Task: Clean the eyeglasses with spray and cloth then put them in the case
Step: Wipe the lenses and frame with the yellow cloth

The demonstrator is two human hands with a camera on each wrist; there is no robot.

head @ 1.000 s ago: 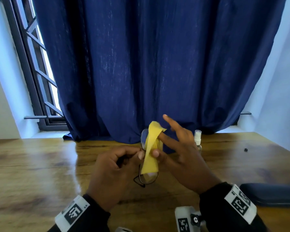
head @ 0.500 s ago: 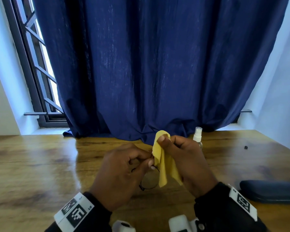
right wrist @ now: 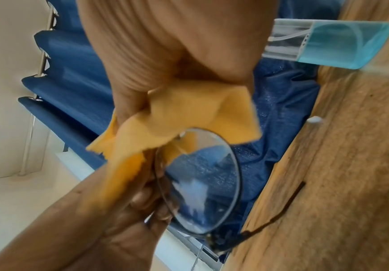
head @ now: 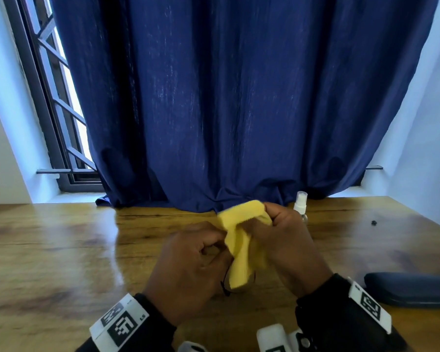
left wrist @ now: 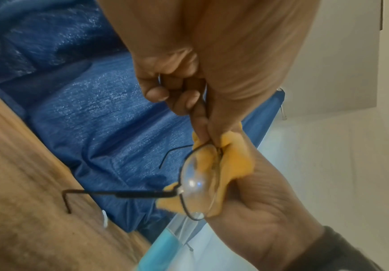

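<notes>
Eyeglasses (left wrist: 195, 183) are held above the desk (head: 61, 250): left hand (head: 188, 270) pinches the frame steady, so right hand (head: 285, 245) can pinch the yellow cloth (head: 239, 250) around one lens for wiping.

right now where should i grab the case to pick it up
Grip the case across its narrow width near the middle, coming from above with the right hand. It lies flat and closed on the table, long side across, nearest that hand.
</notes>
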